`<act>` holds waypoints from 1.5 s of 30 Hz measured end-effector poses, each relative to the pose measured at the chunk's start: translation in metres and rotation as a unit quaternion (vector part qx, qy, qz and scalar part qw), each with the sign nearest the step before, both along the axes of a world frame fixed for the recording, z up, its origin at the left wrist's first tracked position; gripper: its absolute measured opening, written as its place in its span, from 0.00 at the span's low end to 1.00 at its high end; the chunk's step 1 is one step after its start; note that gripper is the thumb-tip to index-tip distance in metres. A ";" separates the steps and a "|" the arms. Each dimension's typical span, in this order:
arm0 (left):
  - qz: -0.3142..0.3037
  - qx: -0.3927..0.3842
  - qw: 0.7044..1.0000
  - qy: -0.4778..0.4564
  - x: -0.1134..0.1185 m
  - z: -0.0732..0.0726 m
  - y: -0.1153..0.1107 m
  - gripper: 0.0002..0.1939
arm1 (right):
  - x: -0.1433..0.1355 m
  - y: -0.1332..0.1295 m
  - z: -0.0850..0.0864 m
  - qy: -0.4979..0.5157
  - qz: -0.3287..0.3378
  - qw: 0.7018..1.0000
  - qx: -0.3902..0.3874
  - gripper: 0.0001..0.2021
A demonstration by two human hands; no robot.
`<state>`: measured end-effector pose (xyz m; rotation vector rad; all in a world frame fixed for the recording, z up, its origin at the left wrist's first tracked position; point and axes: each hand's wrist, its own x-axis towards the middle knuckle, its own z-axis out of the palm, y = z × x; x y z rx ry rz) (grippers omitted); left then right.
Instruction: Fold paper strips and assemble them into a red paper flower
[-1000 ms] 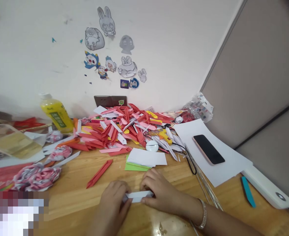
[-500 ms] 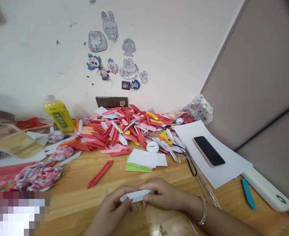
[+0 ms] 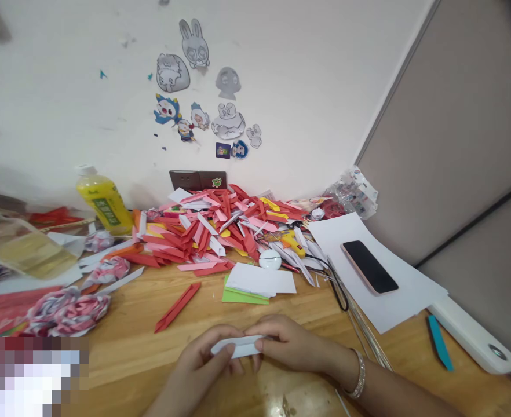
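A narrow folded strip of white paper (image 3: 243,347) is held between my two hands above the front of the wooden table. My left hand (image 3: 205,356) pinches its left end, thumb on the near face. At the right end, my right hand (image 3: 288,344) grips it with thumb in front and fingers behind; a bracelet circles that wrist. Parts of the fingers are hidden behind the paper. Beyond the hands lie a folded red paper strip (image 3: 177,308) and a stack of white paper sheets (image 3: 255,279) over green paper (image 3: 242,297).
A heap of folded red, pink, white and yellow papers (image 3: 212,226) lies against the wall. At left stand a yellow bottle (image 3: 105,202) and pink-white paper twists (image 3: 68,313). On the right are a phone (image 3: 369,267) on white sheets, a teal knife-like object (image 3: 440,343) and a white device (image 3: 477,336).
The white strip has turned slightly in my hands and shows its face more flatly. My right fingers and thumb have shifted a little along it; the rest stays put.
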<state>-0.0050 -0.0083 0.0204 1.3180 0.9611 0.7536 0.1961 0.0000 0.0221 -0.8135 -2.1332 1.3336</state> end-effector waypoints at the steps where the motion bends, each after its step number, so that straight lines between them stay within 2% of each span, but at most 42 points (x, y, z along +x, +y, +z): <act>1: 0.001 -0.005 1.000 -0.005 0.000 0.000 0.000 0.15 | -0.001 0.000 0.000 -0.005 -0.001 1.000 0.008 0.12; 6: 0.013 -0.021 1.000 -0.010 -0.003 -0.003 0.000 0.13 | -0.004 -0.002 -0.002 -0.045 -0.017 0.995 0.086 0.13; 9: 0.021 -0.009 0.999 0.028 -0.004 -0.003 -0.002 0.16 | -0.005 -0.001 -0.005 -0.059 -0.027 0.987 0.144 0.12; 11: 0.021 0.005 0.998 0.061 -0.003 -0.001 -0.003 0.16 | -0.004 -0.001 -0.006 -0.058 -0.021 0.986 0.152 0.13; 13: 0.024 0.024 0.996 0.078 0.000 0.000 -0.004 0.13 | -0.004 -0.001 -0.007 -0.045 -0.023 0.990 0.132 0.14; 16: 0.038 0.059 0.993 0.094 0.004 0.001 -0.005 0.09 | -0.004 -0.002 -0.008 -0.024 -0.060 0.994 0.085 0.13; 19: 0.075 0.075 0.987 0.117 0.005 0.001 -0.007 0.09 | -0.005 -0.002 -0.011 -0.004 -0.089 0.995 0.043 0.11; 21: 0.080 0.073 0.986 0.128 0.004 0.002 -0.007 0.09 | -0.005 -0.001 -0.012 0.007 -0.094 0.994 0.048 0.11; 25: 0.032 0.101 0.981 0.161 0.001 0.002 -0.007 0.11 | -0.002 0.000 -0.011 0.031 -0.101 0.991 0.080 0.14; 31: 0.002 0.207 0.961 0.184 -0.004 -0.002 -0.006 0.22 | 0.005 0.004 -0.010 0.006 -0.090 0.996 -0.012 0.17; 34: -0.021 0.240 0.957 0.163 -0.005 -0.004 -0.007 0.24 | 0.009 0.007 -0.013 -0.007 -0.072 0.997 -0.023 0.22; 37: -0.037 0.243 0.958 0.145 -0.005 -0.006 -0.007 0.26 | 0.012 0.009 -0.015 0.007 -0.051 0.998 -0.029 0.24; 42: -0.037 0.212 0.966 0.142 -0.004 0.000 -0.004 0.30 | 0.013 0.008 -0.014 0.041 -0.065 0.985 -0.153 0.23; 45: -0.038 0.197 0.971 0.133 -0.004 0.003 -0.003 0.30 | 0.012 0.009 -0.014 0.071 -0.071 0.982 -0.161 0.24</act>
